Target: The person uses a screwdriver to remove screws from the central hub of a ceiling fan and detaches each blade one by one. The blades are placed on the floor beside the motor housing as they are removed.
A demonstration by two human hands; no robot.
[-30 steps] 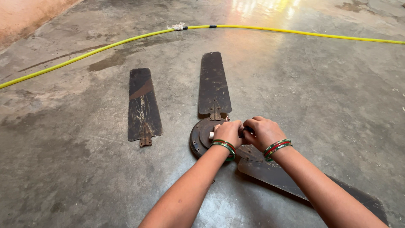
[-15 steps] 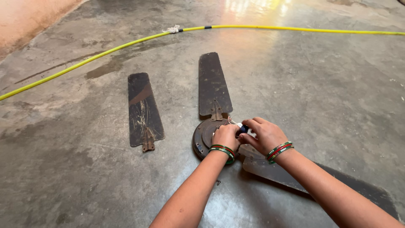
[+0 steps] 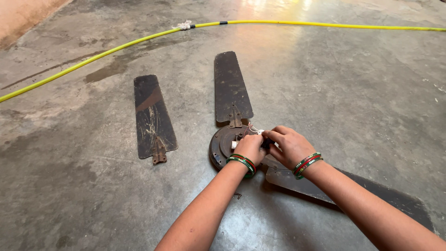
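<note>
- Two hands meet over the fan motor hub (image 3: pixel 224 145) at the centre of the frame; your left hand (image 3: pixel 251 147) and right hand (image 3: pixel 289 145) cover most of its right half.
- Your fingers are curled shut around something small at the hub's top. Only a white bit (image 3: pixel 234 144) by the left hand and thin wires (image 3: pixel 252 127) peek out, so you cannot tell exactly what each hand grips.
- One attached blade (image 3: pixel 231 87) points toward the top of the frame.
- Your right forearm hides much of a second blade (image 3: pixel 371 190), running to the lower right.
- A loose blade (image 3: pixel 152 116) lies left of centre, apart from the hub.
- A yellow hose (image 3: pixel 116 49) crosses the top and is cut off at both edges.
</note>
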